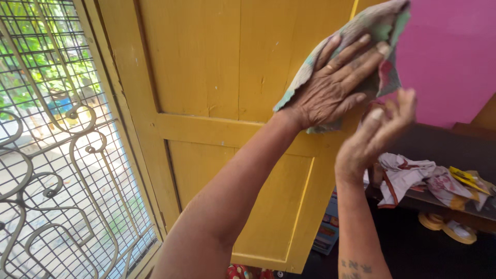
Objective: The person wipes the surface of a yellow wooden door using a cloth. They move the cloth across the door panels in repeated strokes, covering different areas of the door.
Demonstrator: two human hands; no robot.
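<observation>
My left hand (330, 85) presses a worn, pale green and pink cloth (380, 23) flat against the upper right part of a yellow wooden door (206, 77); its fingers are spread over the cloth. My right hand (374, 137) is raised just below it at the door's right edge. Its fingers are apart and it holds nothing that I can see. Whether it touches the door edge is unclear.
A metal window grille (51, 155) with scrollwork fills the left, greenery outside. A pink wall (449, 62) is at the right. Below it a dark shelf (449, 144) carries crumpled cloths (413, 175) and yellow packets (467, 178). Tape rolls (447, 225) lie underneath.
</observation>
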